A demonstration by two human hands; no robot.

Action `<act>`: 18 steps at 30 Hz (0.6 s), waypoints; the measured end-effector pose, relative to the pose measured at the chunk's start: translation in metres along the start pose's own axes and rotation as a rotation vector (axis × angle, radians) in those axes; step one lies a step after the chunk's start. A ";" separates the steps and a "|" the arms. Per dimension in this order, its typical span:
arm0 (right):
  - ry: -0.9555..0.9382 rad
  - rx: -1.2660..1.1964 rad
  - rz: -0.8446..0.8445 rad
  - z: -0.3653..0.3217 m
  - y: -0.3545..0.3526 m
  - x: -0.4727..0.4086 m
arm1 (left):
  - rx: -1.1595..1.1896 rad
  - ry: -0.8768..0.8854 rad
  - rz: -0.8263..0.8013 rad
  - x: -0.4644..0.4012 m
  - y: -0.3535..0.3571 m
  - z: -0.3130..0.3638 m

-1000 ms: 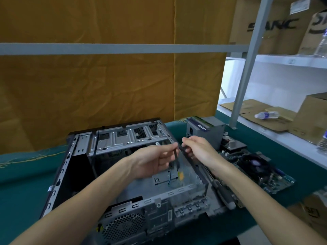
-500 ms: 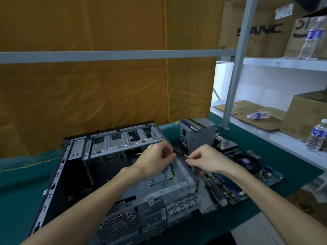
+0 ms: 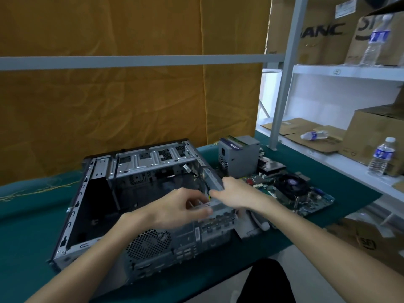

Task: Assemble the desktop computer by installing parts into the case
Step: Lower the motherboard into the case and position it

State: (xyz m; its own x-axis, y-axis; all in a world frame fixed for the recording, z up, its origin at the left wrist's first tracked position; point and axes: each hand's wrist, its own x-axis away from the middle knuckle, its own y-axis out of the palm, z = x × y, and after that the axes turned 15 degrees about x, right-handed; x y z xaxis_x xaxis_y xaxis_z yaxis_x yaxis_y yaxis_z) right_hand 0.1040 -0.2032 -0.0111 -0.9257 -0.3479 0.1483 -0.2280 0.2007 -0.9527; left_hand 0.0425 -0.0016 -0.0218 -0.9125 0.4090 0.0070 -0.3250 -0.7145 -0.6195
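Hands, two, both at the right-hand wall of the open case (image 3: 140, 193). Left hand (image 3: 179, 209): fingers loosely curled, hovering at the case's inner edge; blur hides whether they pinch anything, so its grip cannot be told. Right hand (image 3: 236, 193): reaches in from 3 o'clock, fingers bent over the top of the case wall and touching it; whether they clamp the rim or a small cable beneath cannot be told. Thin wires with a yellow tip (image 3: 209, 196) show between the two hands, just inside the wall. Case: lying on its side on the green table cover (image 3: 26, 215), interior dark and apparently bare of boards, drive cage at 12 o'clock, fan grille toward the viewer at 6 o'clock. Progress, judged: early; no main part seated. Outstanding items, all outside the case: power supply (image 3: 239, 155) standing at 1 o'clock, near the case corner; motherboard (image 3: 290, 193) with black cooler fan at 3 o'clock, flat on the cover; drive (image 3: 272, 166) between supply and board. Screwdriver (image 3: 259, 220), pale handle, beside the case at 4 o'clock, under the right forearm. Beyond: shelf with water bottles (image 3: 380, 158) and cardboard boxes (image 3: 371, 132) at 2 o'clock.
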 end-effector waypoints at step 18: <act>-0.228 -0.070 0.042 -0.009 -0.011 -0.042 | -0.070 -0.205 0.028 0.020 -0.010 0.010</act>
State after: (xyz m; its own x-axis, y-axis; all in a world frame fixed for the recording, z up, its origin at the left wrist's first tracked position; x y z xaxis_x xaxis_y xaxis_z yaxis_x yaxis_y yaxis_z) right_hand 0.1427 -0.1825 -0.0048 -0.8445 -0.5343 0.0374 -0.2184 0.2798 -0.9349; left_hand 0.0245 0.0081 -0.0072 -0.9547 0.2602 0.1445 -0.2874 -0.6797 -0.6748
